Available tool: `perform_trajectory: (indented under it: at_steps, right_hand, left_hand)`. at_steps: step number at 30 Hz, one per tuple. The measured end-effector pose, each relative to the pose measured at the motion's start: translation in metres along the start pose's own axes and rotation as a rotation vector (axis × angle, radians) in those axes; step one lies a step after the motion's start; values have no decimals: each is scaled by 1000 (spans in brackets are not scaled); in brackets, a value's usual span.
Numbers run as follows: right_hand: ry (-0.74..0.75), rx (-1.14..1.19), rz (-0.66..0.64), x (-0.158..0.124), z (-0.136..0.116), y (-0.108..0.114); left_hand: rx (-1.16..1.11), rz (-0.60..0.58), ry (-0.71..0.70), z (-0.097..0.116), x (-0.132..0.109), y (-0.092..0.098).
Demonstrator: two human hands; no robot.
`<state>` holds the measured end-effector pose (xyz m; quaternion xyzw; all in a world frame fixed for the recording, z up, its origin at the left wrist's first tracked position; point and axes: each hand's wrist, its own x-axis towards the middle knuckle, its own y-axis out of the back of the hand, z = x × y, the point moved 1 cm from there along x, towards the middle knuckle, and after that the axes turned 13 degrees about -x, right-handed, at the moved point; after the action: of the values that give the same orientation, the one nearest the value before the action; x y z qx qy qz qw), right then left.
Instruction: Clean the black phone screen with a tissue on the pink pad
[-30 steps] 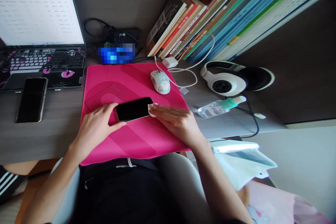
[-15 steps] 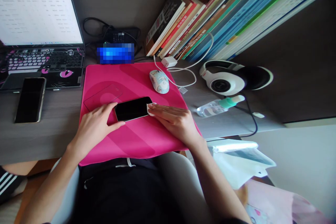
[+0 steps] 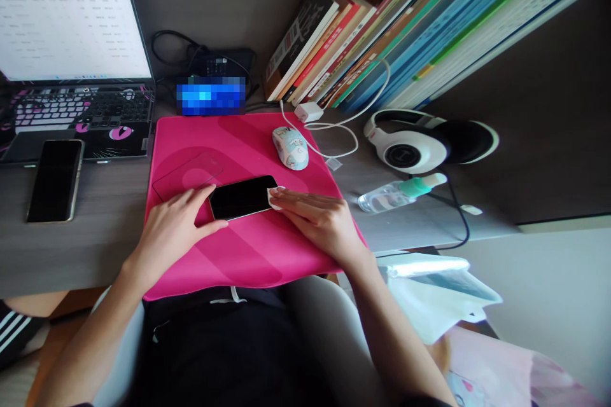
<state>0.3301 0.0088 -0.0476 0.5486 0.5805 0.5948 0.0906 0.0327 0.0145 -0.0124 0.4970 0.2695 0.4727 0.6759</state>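
Observation:
A black smartphone [image 3: 242,197] lies screen up on the pink desk mat [image 3: 238,261]. My left hand [image 3: 176,219] grips its left end, thumb at the near corner and fingers at the far corner. Under the fingertips of my right hand [image 3: 319,219] a small white wipe [image 3: 273,198] is pressed on the phone's right end. The fingers cover part of the wipe, so its full shape is hidden. Behind my left hand a clear, thin rectangular sheet [image 3: 188,175] lies flat on the mat; it looks like a screen protector.
A patterned mouse [image 3: 291,147] sits on the mat behind the phone. To the right are a clear bottle with a green cap [image 3: 389,194], white headphones [image 3: 405,146] and a charger with cable [image 3: 309,112]. A laptop [image 3: 81,111] and second phone [image 3: 56,181] stand left; books [image 3: 329,44] line the back.

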Motion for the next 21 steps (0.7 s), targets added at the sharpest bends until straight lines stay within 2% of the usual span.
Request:
perform_trajectory:
  at_steps: [21]
  right_hand:
    - [21, -15, 14, 0, -1, -1]
  left_hand:
    - [-20, 3, -6, -1, -1, 0]
